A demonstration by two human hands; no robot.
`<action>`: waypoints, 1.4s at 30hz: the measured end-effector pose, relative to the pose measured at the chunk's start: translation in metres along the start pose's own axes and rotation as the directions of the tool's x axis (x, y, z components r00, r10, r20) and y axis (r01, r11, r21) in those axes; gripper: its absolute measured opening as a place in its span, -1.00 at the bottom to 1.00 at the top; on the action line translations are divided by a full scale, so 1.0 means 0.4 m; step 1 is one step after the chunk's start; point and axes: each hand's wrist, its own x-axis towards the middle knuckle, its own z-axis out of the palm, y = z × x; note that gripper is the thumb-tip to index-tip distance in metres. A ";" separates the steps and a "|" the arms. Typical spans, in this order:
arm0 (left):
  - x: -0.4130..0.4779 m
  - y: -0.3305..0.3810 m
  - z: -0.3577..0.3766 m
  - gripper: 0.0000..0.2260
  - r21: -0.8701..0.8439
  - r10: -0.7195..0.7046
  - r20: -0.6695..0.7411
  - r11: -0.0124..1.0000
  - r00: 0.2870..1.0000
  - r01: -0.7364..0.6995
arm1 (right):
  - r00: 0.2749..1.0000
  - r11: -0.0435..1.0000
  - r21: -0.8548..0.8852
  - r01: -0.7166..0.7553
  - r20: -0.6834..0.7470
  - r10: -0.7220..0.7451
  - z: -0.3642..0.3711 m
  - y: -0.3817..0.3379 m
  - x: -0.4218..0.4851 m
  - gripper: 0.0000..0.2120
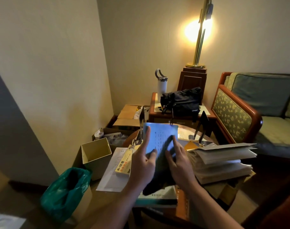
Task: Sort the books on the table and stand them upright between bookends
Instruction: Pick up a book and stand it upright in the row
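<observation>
While the left hand (143, 162) pinches the blue book (160, 133), the right hand (179, 164) grips it alongside.

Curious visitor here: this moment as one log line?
left hand, right hand: hold blue book | bookends: upright behind | other books: lying flat

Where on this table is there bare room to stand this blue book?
Bare tabletop shows at the far edge, behind the blue book, between the left bookend and the right bookend. Crowded elsewhere: yellow book left, open book pile right, more books nearest you.
</observation>
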 end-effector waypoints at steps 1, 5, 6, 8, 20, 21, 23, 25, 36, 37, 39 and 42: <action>0.005 0.008 0.003 -0.28 0.060 0.091 -0.045 0.994 0.995 -0.089 | 1.000 0.999 0.038 0.019 -0.009 -0.019 -0.005 -0.026 0.013 -0.44; 0.000 -0.010 0.015 -0.15 0.184 0.263 -0.013 0.949 0.965 -0.256 | 1.000 0.950 0.312 -0.022 0.023 0.016 -0.022 -0.100 0.022 -0.42; -0.009 -0.015 0.019 -0.14 0.169 0.274 0.013 0.947 0.962 -0.272 | 0.998 0.935 0.352 -0.048 0.047 0.033 -0.024 -0.106 0.017 -0.38; -0.027 -0.014 0.023 -0.21 0.140 0.291 0.017 0.947 0.957 -0.290 | 0.995 0.929 0.365 -0.061 0.092 0.030 -0.024 -0.113 0.009 -0.36; -0.027 -0.011 0.021 -0.65 0.153 0.342 0.249 0.910 0.906 -0.386 | 0.924 0.861 0.366 -0.353 0.281 0.259 -0.172 -0.215 0.050 -0.34; -0.027 -0.021 0.022 -0.62 0.150 0.320 0.266 0.918 0.909 -0.367 | 0.923 0.882 0.323 -0.343 0.288 0.254 -0.182 -0.207 0.052 -0.33; -0.021 -0.021 0.020 -0.59 0.132 0.251 0.265 0.947 0.931 -0.293 | 0.932 0.904 0.298 -0.305 0.290 0.219 -0.192 -0.185 0.053 -0.31; 0.007 -0.010 0.018 -0.66 0.098 0.138 0.263 0.981 0.955 -0.169 | 0.949 0.921 0.292 -0.260 0.253 0.187 -0.197 -0.165 0.062 -0.34; 0.291 -0.141 -0.059 -0.64 0.274 -0.022 0.124 0.962 0.992 -0.013 | 0.985 0.927 0.338 -0.163 0.004 0.171 -0.138 -0.196 0.307 -0.21; 0.320 -0.151 -0.058 -0.64 0.252 -0.037 0.116 0.968 0.993 0.007 | 0.985 0.933 0.324 -0.156 -0.019 0.171 -0.124 -0.196 0.336 -0.21; 0.367 -0.161 -0.061 -0.62 0.282 -0.066 0.080 0.959 0.995 0.041 | 0.985 0.947 0.289 -0.142 -0.051 0.164 -0.091 -0.190 0.391 -0.24; 0.443 -0.212 -0.050 -0.59 0.326 -0.144 0.095 0.939 0.985 0.106 | 0.986 0.964 0.235 -0.124 -0.081 0.147 -0.042 -0.161 0.467 -0.28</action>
